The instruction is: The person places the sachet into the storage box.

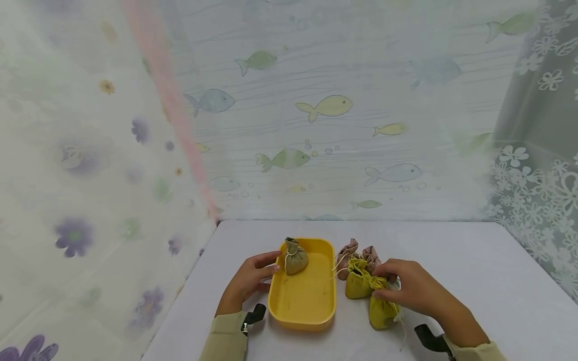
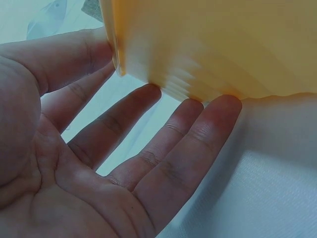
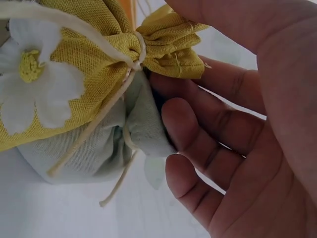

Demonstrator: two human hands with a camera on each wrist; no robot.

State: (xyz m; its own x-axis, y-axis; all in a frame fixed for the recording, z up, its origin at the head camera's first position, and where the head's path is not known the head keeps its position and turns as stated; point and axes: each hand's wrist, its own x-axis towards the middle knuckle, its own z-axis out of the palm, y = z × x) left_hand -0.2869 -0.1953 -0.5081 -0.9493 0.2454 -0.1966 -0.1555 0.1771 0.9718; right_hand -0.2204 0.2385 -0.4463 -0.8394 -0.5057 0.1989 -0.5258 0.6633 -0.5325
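Observation:
A yellow tray (image 1: 301, 321) stands on the table with a grey-green drawstring bag (image 1: 295, 260) at its far left corner. At the tray's left side, my left hand (image 1: 250, 278) touches the rim and outer wall with fairly straight fingers (image 2: 178, 144). My right hand (image 1: 408, 286) pinches the gathered neck of a yellow drawstring bag (image 1: 383, 313) between thumb and forefinger. The right wrist view shows a white cloth flower (image 3: 34, 74) on this bag, and a pale green bag (image 3: 99, 153) close against it. My other right fingers lie beside the pale bag's top.
Another yellow bag (image 1: 357, 286) stands between the tray and my right hand. Two pinkish bags (image 1: 347, 255) are behind it, right of the tray. A white cloth covers the table (image 1: 460, 260), and a fish-patterned curtain (image 1: 334, 150) hangs behind its far edge.

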